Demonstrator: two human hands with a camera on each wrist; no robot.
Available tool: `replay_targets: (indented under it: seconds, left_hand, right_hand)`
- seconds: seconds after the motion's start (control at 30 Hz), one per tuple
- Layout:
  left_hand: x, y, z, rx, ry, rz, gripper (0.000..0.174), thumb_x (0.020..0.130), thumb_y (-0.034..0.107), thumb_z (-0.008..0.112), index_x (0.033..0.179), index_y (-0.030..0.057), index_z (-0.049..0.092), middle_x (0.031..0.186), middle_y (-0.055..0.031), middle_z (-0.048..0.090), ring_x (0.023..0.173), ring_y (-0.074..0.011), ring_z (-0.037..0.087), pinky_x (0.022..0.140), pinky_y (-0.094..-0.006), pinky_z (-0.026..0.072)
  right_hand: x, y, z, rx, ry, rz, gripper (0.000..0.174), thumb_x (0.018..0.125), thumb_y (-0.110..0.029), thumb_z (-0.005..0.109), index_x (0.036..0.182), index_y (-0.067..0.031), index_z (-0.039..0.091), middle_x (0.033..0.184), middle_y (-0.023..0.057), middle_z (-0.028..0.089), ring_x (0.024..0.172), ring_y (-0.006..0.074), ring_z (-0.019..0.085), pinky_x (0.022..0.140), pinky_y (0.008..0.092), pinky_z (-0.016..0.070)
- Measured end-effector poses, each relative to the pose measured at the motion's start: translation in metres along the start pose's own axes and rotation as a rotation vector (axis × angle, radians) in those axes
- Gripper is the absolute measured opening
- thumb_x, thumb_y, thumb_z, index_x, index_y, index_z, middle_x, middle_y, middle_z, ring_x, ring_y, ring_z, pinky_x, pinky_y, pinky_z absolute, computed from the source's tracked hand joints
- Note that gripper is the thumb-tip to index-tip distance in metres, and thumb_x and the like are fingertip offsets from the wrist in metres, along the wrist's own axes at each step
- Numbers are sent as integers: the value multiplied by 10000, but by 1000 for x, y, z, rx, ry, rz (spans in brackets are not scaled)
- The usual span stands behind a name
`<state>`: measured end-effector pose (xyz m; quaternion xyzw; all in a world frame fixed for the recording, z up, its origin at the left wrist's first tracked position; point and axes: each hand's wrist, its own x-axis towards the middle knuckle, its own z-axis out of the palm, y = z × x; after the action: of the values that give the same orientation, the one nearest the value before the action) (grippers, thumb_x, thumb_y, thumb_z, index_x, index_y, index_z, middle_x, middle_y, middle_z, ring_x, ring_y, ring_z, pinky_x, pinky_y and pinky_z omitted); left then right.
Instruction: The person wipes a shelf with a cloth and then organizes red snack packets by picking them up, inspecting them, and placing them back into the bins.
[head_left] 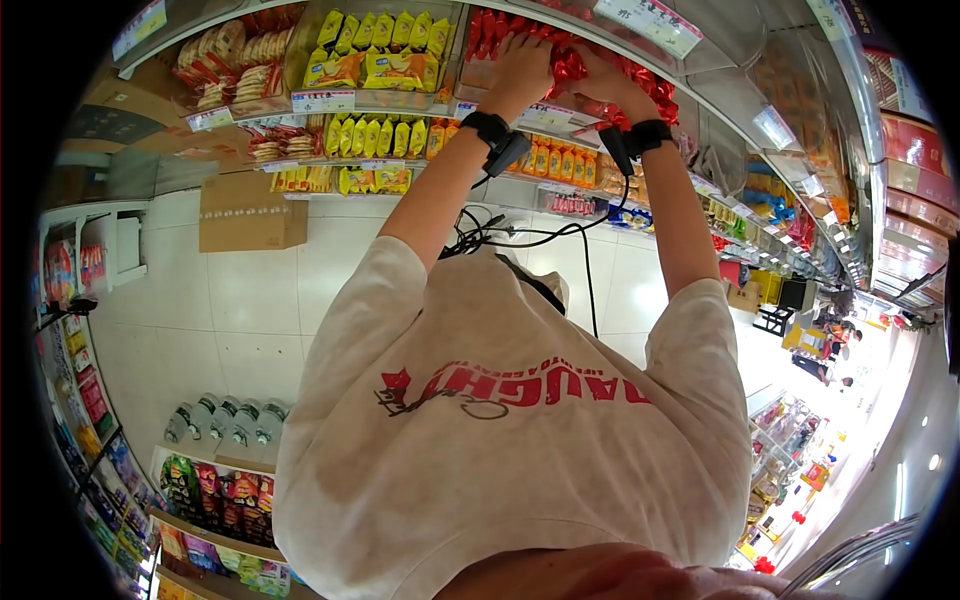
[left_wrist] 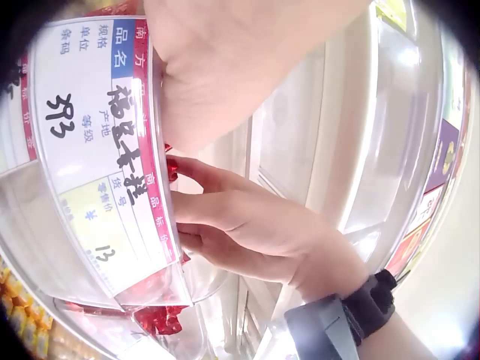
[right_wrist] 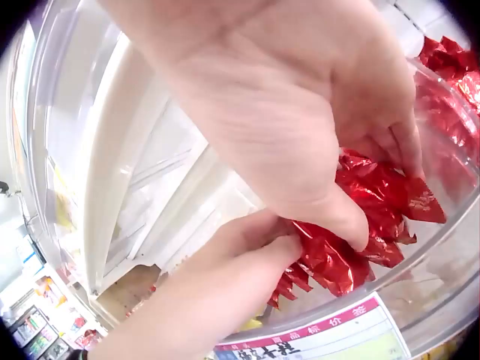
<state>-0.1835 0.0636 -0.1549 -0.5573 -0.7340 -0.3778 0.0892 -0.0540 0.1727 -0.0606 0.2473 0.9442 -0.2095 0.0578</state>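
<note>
Shiny red foil-wrapped snack packets (right_wrist: 330, 259) stand in a row inside a clear plastic shelf bin (right_wrist: 442, 262). My right hand (right_wrist: 300, 112) reaches over them, its thumb and fingers curled round several packets. From the other side my left hand (right_wrist: 240, 259) pinches the near end of the same row between thumb and fingers. In the head view the left hand (head_left: 522, 72) and right hand (head_left: 612, 85) are side by side at the bin. A price label (left_wrist: 97, 157) hides part of the fingers in the left wrist view.
Yellow snack packs (head_left: 400, 70) fill the bin to the left, with bagged round biscuits (head_left: 235, 60) beyond. Orange packs (head_left: 560, 162) sit on the tier below. A cardboard box (head_left: 252, 212) stands on the floor, and black cables (head_left: 520, 235) hang between the arms.
</note>
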Motion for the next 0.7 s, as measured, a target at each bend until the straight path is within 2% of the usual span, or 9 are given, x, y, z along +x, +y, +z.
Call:
replay_targets:
  seconds: [0.1, 0.2, 0.3, 0.4, 0.53, 0.63, 0.7]
  left_hand:
    - [0, 0, 0, 8, 16, 5, 301, 895, 168, 581, 1165, 60, 657, 1189, -125, 665, 1197, -311, 564, 1140, -469, 344]
    - [2, 3, -4, -6, -26, -5, 257, 900, 161, 588, 1115, 51, 675, 1157, -129, 674, 1169, -308, 577, 1122, -467, 366]
    - [1, 0, -4, -36, 10, -3, 237, 895, 140, 596, 1092, 40, 682, 1118, -142, 682, 1139, -313, 588, 1096, -467, 392]
    - [1, 3, -7, -67, 50, 5, 236, 885, 116, 603, 1093, 35, 680, 1089, -154, 686, 1107, -323, 598, 1058, -472, 424]
    - [0, 7, -13, -154, 43, -44, 329, 807, 75, 664, 1134, 48, 681, 1044, -150, 698, 1118, -352, 578, 1070, -493, 393]
    - [1, 10, -22, -133, -25, -52, 372, 807, 61, 656, 1179, 56, 679, 1062, -147, 703, 1110, -351, 585, 1055, -492, 404]
    - [-1, 9, -21, -88, 18, -11, 318, 829, 74, 633, 1143, 58, 682, 1084, -139, 698, 1094, -343, 597, 1019, -481, 444]
  right_hand:
    - [5, 5, 7, 74, -2, 113, 902, 778, -249, 720, 1547, -95, 274, 1446, 280, 470, 1339, 432, 459, 1020, 460, 475]
    - [9, 5, 38, -154, 417, 28, 843, 768, -222, 729, 1490, -57, 326, 1333, 306, 540, 1252, 451, 508, 947, 486, 508]
    - [16, 13, 38, -226, 469, -93, 724, 770, -214, 728, 1399, -20, 427, 1122, 314, 631, 1103, 461, 597, 883, 497, 521]
    - [23, 16, 25, -132, 257, -49, 566, 760, -211, 739, 1237, 24, 547, 991, 298, 662, 975, 455, 643, 831, 499, 527]
    - [48, 45, 33, -229, 336, -94, 382, 789, -203, 710, 1090, 20, 630, 1037, 264, 674, 942, 421, 659, 786, 472, 541]
    - [54, 42, 24, -218, 275, 8, 319, 833, -201, 660, 1084, -4, 650, 1054, 241, 682, 934, 403, 667, 777, 459, 543]
    - [60, 43, 22, -256, 175, 109, 294, 862, -200, 623, 1093, -22, 657, 1062, 229, 687, 943, 390, 668, 779, 461, 541]
